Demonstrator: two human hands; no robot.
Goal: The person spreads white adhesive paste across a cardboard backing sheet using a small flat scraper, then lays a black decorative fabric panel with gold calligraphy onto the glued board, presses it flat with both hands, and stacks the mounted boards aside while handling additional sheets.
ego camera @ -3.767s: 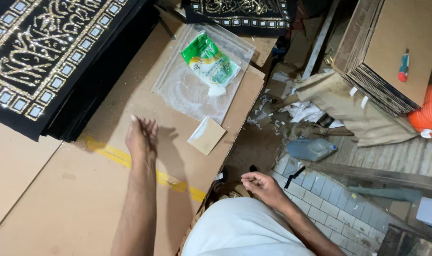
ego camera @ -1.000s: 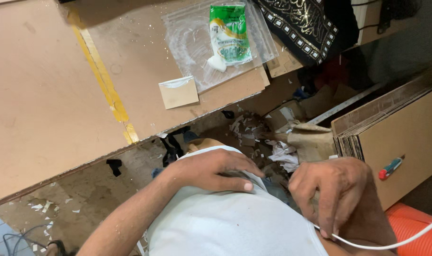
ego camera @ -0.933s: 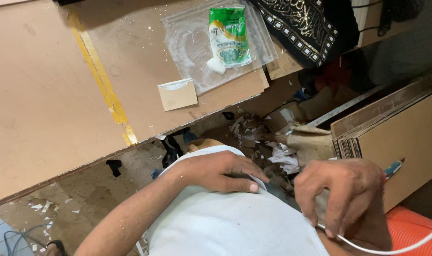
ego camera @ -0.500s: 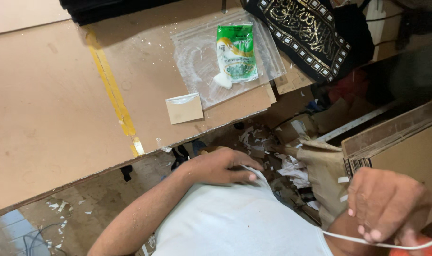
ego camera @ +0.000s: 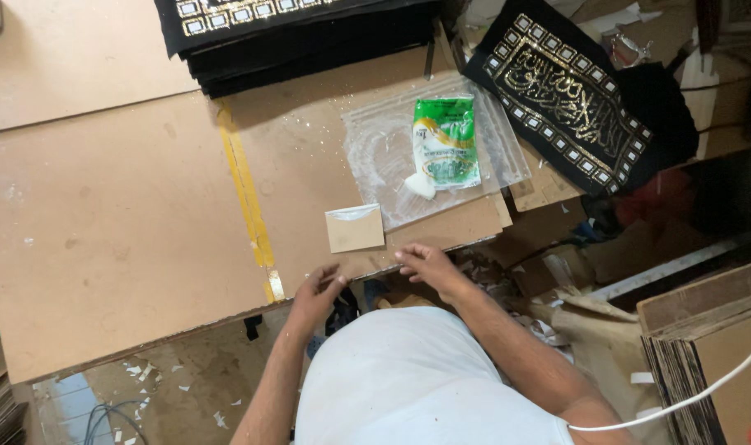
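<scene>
Both hands are working at the near edge of the brown board, and neither is holding anything. The left hand is resting its loosely spread fingers at the board's rim; the right hand is hovering beside it, fingers parted and empty. Just beyond them a small tan card is lying flat, untouched, so I judge the handling as barely started. Farther on, a clear plastic bag is lying open-looking and crinkled, with a green packet sitting on it. A yellow tape strip is running across the board. Farthest off, black cloth panels with gold embroidery are lying stacked and spread.
</scene>
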